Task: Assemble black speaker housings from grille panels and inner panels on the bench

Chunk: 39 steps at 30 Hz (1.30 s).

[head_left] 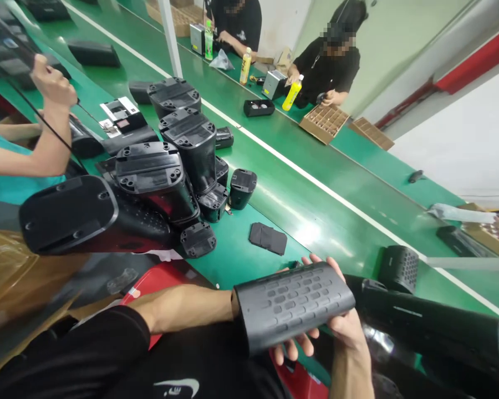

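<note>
- perforated black housing [297, 305] was held up in front of the body, over the near edge of the green bench [235, 252]; its rows of oval slots faced upward.
- left hand [233, 305] reached under its left end, largely hidden by it; right hand [346, 328] cupped the right end. both hands were occupied with this one piece. fingertips showed along both long edges; could not tell for certain which hand each belonged to.
- just beyond the hands: flat black panel [268, 239], lying on the bench.
- left of the hands: small black end cap [198, 240], then a crowd of larger black housings [149, 169], several with bottoms up.
- right of the hands: long black casing [424, 318] and, behind it, slotted black unit [399, 269].
- farther left: co-worker's hand [55, 83], gripping a black cord.
- well beyond the hands: yellow bottle [291, 93] near divided cardboard tray [325, 121], two people in black seated there.
</note>
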Motion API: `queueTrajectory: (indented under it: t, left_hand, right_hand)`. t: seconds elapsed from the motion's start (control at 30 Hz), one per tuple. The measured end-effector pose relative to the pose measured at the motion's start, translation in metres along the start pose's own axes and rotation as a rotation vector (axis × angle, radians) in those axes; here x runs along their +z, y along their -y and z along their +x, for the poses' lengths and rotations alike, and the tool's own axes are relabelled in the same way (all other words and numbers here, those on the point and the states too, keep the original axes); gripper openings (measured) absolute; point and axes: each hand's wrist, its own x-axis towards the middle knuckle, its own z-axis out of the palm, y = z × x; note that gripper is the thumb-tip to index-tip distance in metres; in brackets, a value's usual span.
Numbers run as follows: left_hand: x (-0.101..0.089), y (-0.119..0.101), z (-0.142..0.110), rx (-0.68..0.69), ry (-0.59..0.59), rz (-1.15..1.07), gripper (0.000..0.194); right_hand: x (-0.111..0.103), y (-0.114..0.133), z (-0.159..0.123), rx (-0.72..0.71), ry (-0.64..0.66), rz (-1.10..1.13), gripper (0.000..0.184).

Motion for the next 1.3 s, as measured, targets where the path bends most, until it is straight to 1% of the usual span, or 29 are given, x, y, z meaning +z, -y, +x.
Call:
queueTrajectory:
  t: [0.07, 0.1, 0.13, 0.17, 0.2, 0.27, 0.3, 0.33, 0.37, 0.4, 0.43, 0.5, 0.57, 0.6, 0.67, 0.73, 0.83, 0.87, 0.93, 1.03, 1.13, 1.23, 1.3]
  left_hand:
    - [-0.007, -0.004, 0.005, -0.058, -0.247, 0.387, 0.066]
    - [-0.015, -0.006, 0.004, -0.073, -0.357, 0.53, 0.065]
    - [-0.024, -0.008, -0.001, -0.048, -0.474, 0.614, 0.067]
    - [-0.035, -0.009, -0.007, 0.004, -0.539, 0.622, 0.068]
    - [-0.045, -0.008, -0.015, 0.078, -0.54, 0.554, 0.073]
    - [-0.064, -0.004, -0.031, 0.256, -0.394, 0.302, 0.071]
    - [-0.071, -0.002, -0.037, 0.346, -0.31, 0.18, 0.076]
    - [-0.077, 0.0, -0.041, 0.409, -0.25, 0.1, 0.093]
    - [-0.082, 0.001, -0.044, 0.436, -0.218, 0.072, 0.111]
    - [-0.085, 0.001, -0.044, 0.423, -0.203, 0.093, 0.121]
    - [-0.088, -0.001, -0.044, 0.397, -0.2, 0.115, 0.123]
    - [-0.092, -0.006, -0.041, 0.362, -0.183, 0.093, 0.116]
    - [-0.094, -0.011, -0.04, 0.369, -0.157, 0.014, 0.107]
    - [-0.094, -0.013, -0.04, 0.378, -0.153, -0.015, 0.104]
    - [-0.094, -0.016, -0.041, 0.39, -0.154, -0.022, 0.099]
    - [-0.092, -0.018, -0.042, 0.397, -0.154, 0.024, 0.096]
    - [-0.087, -0.017, -0.041, 0.405, -0.166, 0.088, 0.095]
    - [-0.086, -0.016, -0.04, 0.4, -0.176, 0.091, 0.095]
    - [-0.085, -0.014, -0.037, 0.357, -0.202, 0.09, 0.095]
    - [-0.086, -0.012, -0.034, 0.233, -0.227, 0.103, 0.091]
    - [-0.088, -0.009, -0.03, 0.16, -0.263, 0.114, 0.08]
    - [-0.09, -0.007, -0.023, 0.145, -0.374, 0.171, 0.068]
    - [-0.094, -0.007, -0.018, 0.065, -0.47, 0.269, 0.063]
  right_hand:
    - [0.009, -0.004, -0.006, 0.033, -0.068, 0.067, 0.122]
    - [0.011, -0.008, -0.009, 0.084, -0.115, 0.083, 0.117]
    - [0.011, -0.014, -0.011, 0.153, -0.167, 0.093, 0.112]
    - [0.009, -0.02, -0.013, 0.226, -0.225, 0.102, 0.107]
    - [0.007, -0.027, -0.014, 0.296, -0.289, 0.114, 0.102]
    - [0.001, -0.04, -0.015, 0.415, -0.396, 0.152, 0.098]
    - [-0.001, -0.046, -0.015, 0.463, -0.429, 0.176, 0.099]
    - [-0.002, -0.05, -0.017, 0.505, -0.439, 0.201, 0.099]
    - [-0.004, -0.053, -0.02, 0.532, -0.432, 0.225, 0.1]
    - [-0.004, -0.055, -0.024, 0.538, -0.409, 0.244, 0.1]
    - [-0.005, -0.054, -0.029, 0.518, -0.369, 0.254, 0.101]
    - [-0.006, -0.05, -0.041, 0.425, -0.276, 0.216, 0.108]
    - [-0.005, -0.043, -0.051, 0.307, -0.234, 0.087, 0.116]
    - [-0.003, -0.039, -0.055, 0.253, -0.241, 0.014, 0.118]
    - [0.004, -0.035, -0.06, 0.166, -0.288, -0.079, 0.112]
    - [0.013, -0.036, -0.061, 0.097, -0.352, -0.078, 0.104]
    - [0.024, -0.048, -0.06, 0.038, -0.478, -0.035, 0.098]
    - [0.026, -0.053, -0.06, 0.039, -0.513, -0.009, 0.097]
    - [0.025, -0.063, -0.061, 0.098, -0.537, 0.063, 0.098]
    - [0.019, -0.071, -0.066, 0.234, -0.483, 0.145, 0.1]
    - [0.016, -0.071, -0.068, 0.3, -0.427, 0.13, 0.095]
    - [0.02, -0.074, -0.062, 0.353, -0.468, 0.149, 0.09]
    - [0.024, -0.08, -0.054, 0.437, -0.521, 0.216, 0.086]
